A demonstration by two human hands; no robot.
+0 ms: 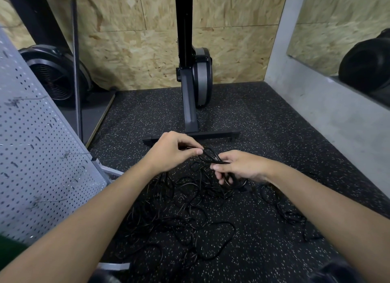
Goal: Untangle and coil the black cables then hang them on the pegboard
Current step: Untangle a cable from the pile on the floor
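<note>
A tangle of thin black cables (190, 206) sprawls over the speckled black rubber floor in front of me. My left hand (173, 149) pinches a cable between thumb and fingers, just above the pile. My right hand (238, 166) grips the same small loop of cable (211, 156) a little lower and to the right, with more strands trailing down from its fingers. The two hands are close together, joined by that short loop. A grey pegboard (35, 156) with metal hooks leans at the left.
A black upright rowing machine (194, 82) with a flat foot bar (211, 135) stands just beyond my hands. A round fan unit (57, 76) sits at the back left. Chipboard walls close the back; a grey concrete ledge (327, 105) runs along the right.
</note>
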